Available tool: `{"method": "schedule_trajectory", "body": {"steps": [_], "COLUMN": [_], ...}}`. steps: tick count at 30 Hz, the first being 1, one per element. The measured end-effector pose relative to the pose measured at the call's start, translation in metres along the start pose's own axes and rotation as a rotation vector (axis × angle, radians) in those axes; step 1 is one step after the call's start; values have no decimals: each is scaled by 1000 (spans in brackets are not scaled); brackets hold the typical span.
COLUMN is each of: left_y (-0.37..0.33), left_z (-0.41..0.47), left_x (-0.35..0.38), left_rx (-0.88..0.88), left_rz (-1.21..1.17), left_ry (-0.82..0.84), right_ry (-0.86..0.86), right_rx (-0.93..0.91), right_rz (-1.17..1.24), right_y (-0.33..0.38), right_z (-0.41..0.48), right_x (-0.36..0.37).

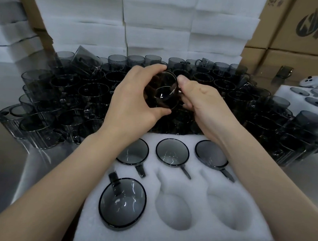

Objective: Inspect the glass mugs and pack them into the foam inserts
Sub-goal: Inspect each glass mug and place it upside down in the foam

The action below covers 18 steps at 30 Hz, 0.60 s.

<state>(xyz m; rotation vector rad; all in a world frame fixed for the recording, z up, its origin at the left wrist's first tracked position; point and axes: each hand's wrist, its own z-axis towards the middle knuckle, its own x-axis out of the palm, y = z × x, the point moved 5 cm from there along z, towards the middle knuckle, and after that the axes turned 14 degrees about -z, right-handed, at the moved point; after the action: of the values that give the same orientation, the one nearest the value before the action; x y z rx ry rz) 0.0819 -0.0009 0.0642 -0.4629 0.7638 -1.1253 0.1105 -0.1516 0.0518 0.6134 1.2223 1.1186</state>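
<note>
Stainless steel tabletop (2,166) stretched across a packing area, with stacked white foam sheets (156,32) behind it and brown cardboard boxes (299,35) at the right. Both hands held one smoky grey glass mug (162,94) above a dense crowd of matching unpacked mugs (72,96). The left hand (135,100) curled round the mug's body. The right hand (201,108) pinched its other side, thumb on the rim.

The mug was tilted with its mouth toward the viewer, which suggested the inspection step. Just in front lay a white foam insert (202,182) with six pockets. Four held mugs, while the near-middle pocket (173,210) and near-right pocket (229,210) were empty.

The next move would likely call for bringing the mug back over the filled far row, lining its handle up with a slot, and lowering it gently. The close-packed glass below left little room for error. A second, partly filled foam insert (286,94) sat at the far right.
</note>
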Motion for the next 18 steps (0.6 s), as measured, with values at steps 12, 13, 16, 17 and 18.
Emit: {"method": "schedule_trajectory", "body": {"steps": [12,13,16,17,18], "left_y": [10,10,12,13,14], "left_z": [1,1,1,1,1], "left_x": [-4,-4,-5,-5,-6], "left_rx": [-101,-110,-141,-154,-168], "left_rz": [-265,-295,-368,-398,-423], "left_ry": [-26,-27,-30,-39,-46], "right_ry": [80,83,114,119,103], "right_rx": [-194,-213,-245,-249,-254], "right_rz": [119,136,206,218,202], "right_y": [7,8,13,14,14], "right_z": [-3,-3,-6,-6,-7], "right_x": [2,1,-2,-3,-4]}}
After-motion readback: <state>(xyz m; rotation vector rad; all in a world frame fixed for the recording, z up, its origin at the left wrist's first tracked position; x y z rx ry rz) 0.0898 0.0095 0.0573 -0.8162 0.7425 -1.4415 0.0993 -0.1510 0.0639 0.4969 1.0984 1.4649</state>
